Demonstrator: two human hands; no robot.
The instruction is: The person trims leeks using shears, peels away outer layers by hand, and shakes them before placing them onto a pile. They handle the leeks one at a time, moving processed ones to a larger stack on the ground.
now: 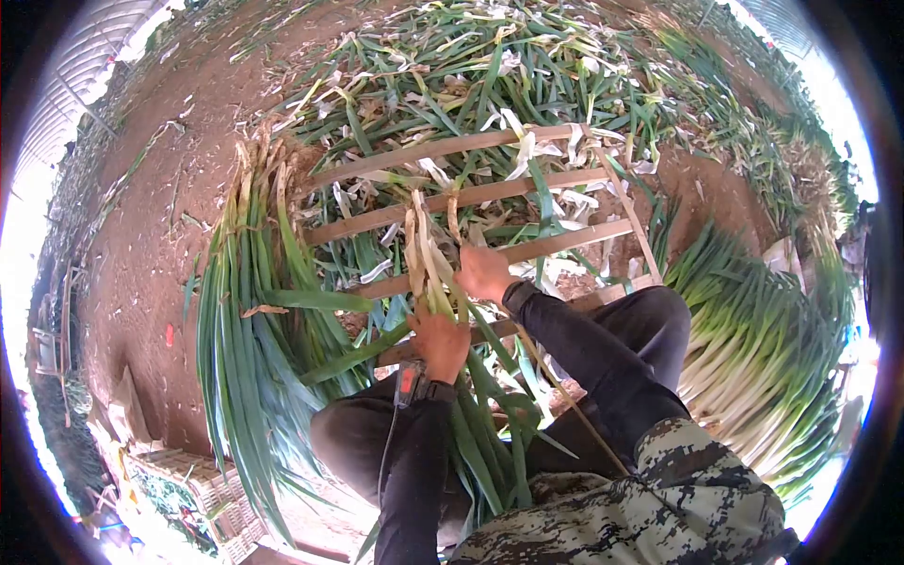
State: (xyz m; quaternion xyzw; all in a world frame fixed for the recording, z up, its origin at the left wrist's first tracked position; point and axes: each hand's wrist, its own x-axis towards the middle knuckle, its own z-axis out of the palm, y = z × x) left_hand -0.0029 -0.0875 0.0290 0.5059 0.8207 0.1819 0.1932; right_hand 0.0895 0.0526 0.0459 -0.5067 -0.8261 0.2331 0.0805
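My left hand is closed round the stalks of a few green onions, whose brown root ends point away from me and whose leaves hang down between my knees. A small device with a red mark is strapped at that wrist. Just to the right, my right hand is closed beside a brownish stalk at the same onions; what its fingers grip is too small to make out. Both hands are over a slatted wooden frame. Untrimmed onions lie in a bundle at the left.
Beyond the frame is a heap of loose leaves and peelings. Pale-stemmed onions lie in rows at the right. A woven basket is at the lower left, with bare soil above it.
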